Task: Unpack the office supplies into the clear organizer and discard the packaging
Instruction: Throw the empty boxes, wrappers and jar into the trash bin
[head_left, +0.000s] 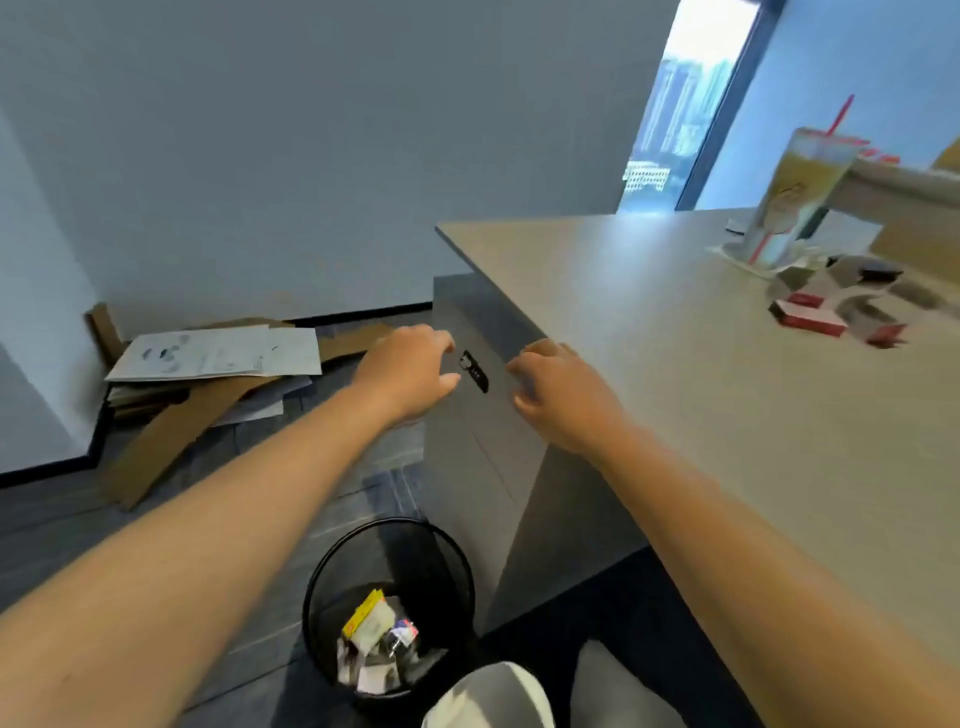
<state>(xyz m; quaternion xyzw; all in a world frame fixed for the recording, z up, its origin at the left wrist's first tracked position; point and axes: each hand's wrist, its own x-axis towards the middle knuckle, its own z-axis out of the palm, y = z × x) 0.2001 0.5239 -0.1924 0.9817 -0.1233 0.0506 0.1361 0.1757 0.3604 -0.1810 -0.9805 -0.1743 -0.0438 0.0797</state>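
Hovering over the floor left of the worktop (649, 322): both hands, arms stretched forward. Left hand (410, 369) has a loose grip, fingers curled, nothing in it. Right hand (561, 395) is the same, fingers half bent, empty, just beside the worktop's front-left edge. Between the two hands sits a small black lock panel (475, 371) on the grey cabinet (478, 457) under the worktop.

Black mesh waste bin (389, 608) stands on the floor below the hands, next to the cabinet; discarded packaging (374, 639) lies inside, yellow and white pieces visible.

Remaining supplies (831, 312), red-and-white small boxes, sit blurred at the far right of the worktop, near a tall drink cup (795, 197) with a red straw. Clear organizer can't be made out.

Flattened cardboard and papers (208, 364) are piled on the floor by the wall.
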